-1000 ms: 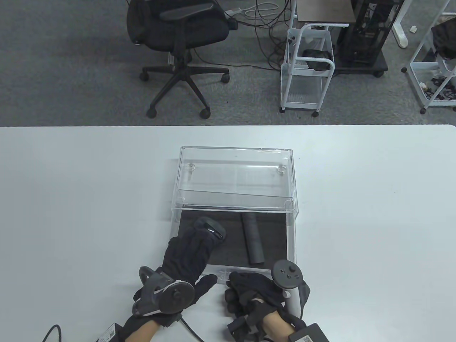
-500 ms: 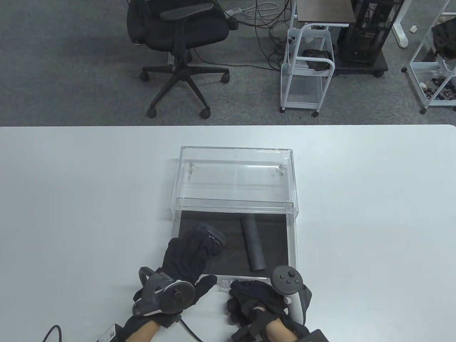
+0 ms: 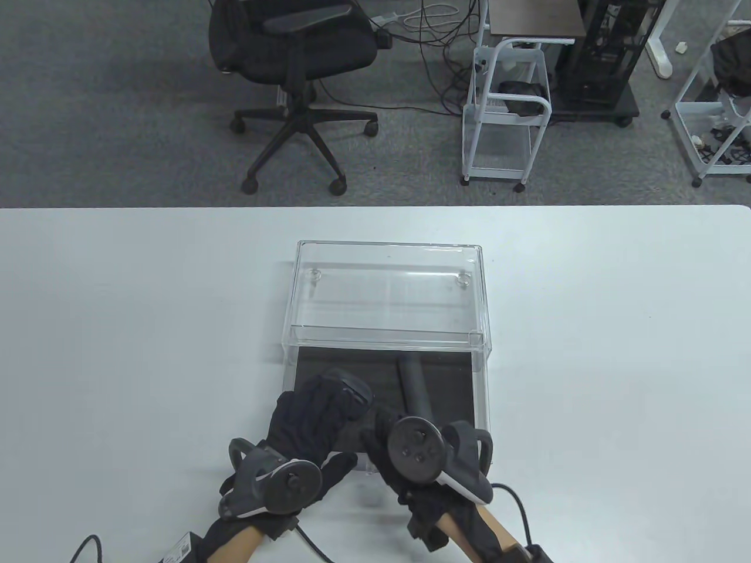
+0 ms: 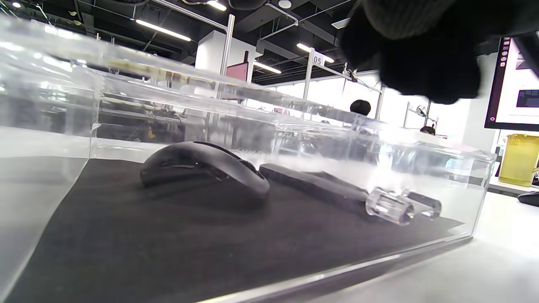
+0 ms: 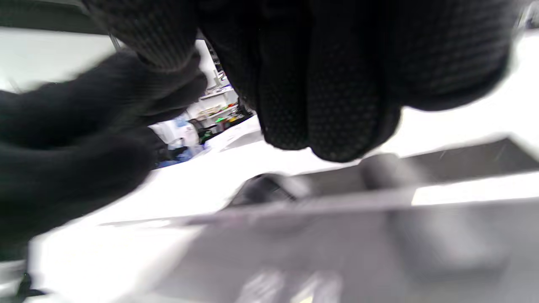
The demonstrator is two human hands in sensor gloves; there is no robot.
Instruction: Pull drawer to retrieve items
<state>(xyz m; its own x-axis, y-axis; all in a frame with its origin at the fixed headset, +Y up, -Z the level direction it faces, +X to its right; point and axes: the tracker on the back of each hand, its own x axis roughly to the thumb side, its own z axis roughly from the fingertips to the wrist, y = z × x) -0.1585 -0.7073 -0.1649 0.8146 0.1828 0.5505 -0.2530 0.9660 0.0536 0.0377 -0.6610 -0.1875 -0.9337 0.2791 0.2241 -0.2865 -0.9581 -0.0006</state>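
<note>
Your black-gloved right hand [image 3: 422,463] covers the near end of the dark grey cylinder [image 3: 415,387] in the table view, your black-gloved left hand [image 3: 305,425] hides most of the black computer mouse [image 3: 352,392], and the right wrist view is too blurred to read your grip.

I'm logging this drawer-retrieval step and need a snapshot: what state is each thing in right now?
Clear drawer: pulled out of its clear case.
Mouse: lying on the drawer's dark liner.
Dark cylinder: lying flat beside the mouse.
Left hand: reaching into the drawer over the mouse; grip not clear.
Right hand: over the drawer's front edge, near the cylinder; blurred, fingers hidden.
</note>
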